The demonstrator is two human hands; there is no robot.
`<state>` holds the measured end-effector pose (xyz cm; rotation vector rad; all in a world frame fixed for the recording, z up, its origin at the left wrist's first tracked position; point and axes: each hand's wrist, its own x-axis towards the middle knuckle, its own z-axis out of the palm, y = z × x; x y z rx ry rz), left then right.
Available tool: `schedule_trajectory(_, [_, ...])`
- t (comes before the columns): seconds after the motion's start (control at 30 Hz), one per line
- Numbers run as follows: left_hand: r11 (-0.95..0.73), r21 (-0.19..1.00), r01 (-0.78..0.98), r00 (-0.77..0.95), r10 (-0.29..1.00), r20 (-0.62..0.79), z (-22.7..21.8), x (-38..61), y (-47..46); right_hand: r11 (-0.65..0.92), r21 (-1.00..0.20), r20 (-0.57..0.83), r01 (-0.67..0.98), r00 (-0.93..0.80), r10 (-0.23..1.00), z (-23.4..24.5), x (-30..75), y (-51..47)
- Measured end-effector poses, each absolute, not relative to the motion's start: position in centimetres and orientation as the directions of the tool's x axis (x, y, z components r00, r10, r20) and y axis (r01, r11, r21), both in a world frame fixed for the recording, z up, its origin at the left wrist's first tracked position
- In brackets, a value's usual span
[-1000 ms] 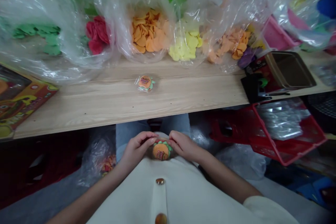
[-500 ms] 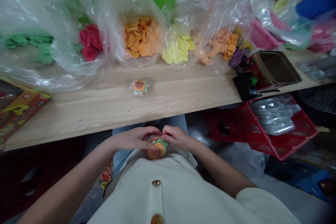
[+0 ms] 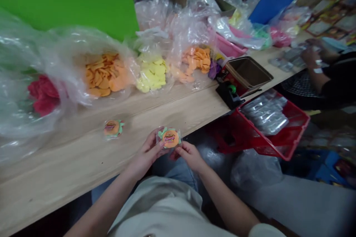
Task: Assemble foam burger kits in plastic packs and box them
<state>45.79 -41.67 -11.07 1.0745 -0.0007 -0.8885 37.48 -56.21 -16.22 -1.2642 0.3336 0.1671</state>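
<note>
The left hand (image 3: 147, 152) and right hand (image 3: 190, 156) grip a small clear packet (image 3: 170, 138) holding a burger-shaped piece, just beyond the counter's near edge. A second packet (image 3: 113, 128) lies on the counter (image 3: 69, 157) to their left, nearer than a plastic bag of orange pieces (image 3: 104, 76).

L hand (image 3: 147, 152), R hand (image 3: 190, 156), both raised, close together, forearms (image 3: 111, 200) angled in

Small clear plastic packet (image 3: 170, 138), flat orange burger-shaped piece inside, green frilly edge, dark lettering, held tilted between left hand (image 3: 147, 153) and right hand (image 3: 189, 156). Matching packet (image 3: 113, 128) lies flat on wooden bench (image 3: 83, 155), apart.
</note>
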Motion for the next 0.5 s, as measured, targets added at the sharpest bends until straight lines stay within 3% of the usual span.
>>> schedule_trajectory(0.1, [0.154,0.747,0.647,0.635,-0.651,-0.415,-10.6,46.7,-44.5,0.322,-0.911,-0.300,-0.259,0.950,-0.083,-16.2,37.8,-58.2])
schedule_trajectory(0.2, [0.144,0.729,0.669,0.634,-0.623,-0.458,-11.1,48.0,-46.3,0.111,-0.964,-0.246,-0.243,0.969,-0.016,-15.3,38.3,-63.7])
schedule_trajectory(0.27, [0.173,0.734,0.657,0.676,-0.566,-0.472,-12.3,49.1,-47.0,-0.146,-0.966,-0.172,-0.213,0.953,-0.249,-13.7,38.7,-70.1])
schedule_trajectory(0.3, [0.192,0.740,0.644,0.705,-0.526,-0.476,-13.0,49.7,-47.1,-0.242,-0.942,-0.086,-0.233,0.865,-0.495,-12.6,38.9,-73.8])
schedule_trajectory(0.33, [0.208,0.746,0.632,0.728,-0.490,-0.480,-13.8,50.3,-47.2,-0.249,-0.922,-0.022,-0.297,0.681,-0.732,-11.5,39.1,-77.6])
schedule_trajectory(0.37, [0.211,0.748,0.629,0.735,-0.475,-0.485,-14.6,50.8,-47.2,-0.199,-0.914,-0.021,-0.353,0.531,-0.847,-10.4,39.3,-81.3])
schedule_trajectory(0.43, [0.210,0.748,0.629,0.734,-0.476,-0.484,-16.0,51.5,-47.0,-0.149,-0.910,-0.064,-0.387,0.487,-0.871,-8.7,40.1,-87.2])
schedule_trajectory(0.5, [0.203,0.743,0.638,0.723,-0.492,-0.485,-16.8,51.7,-46.7,-0.081,-0.904,-0.180,-0.421,0.545,-0.819,-8.1,41.4,-90.8])
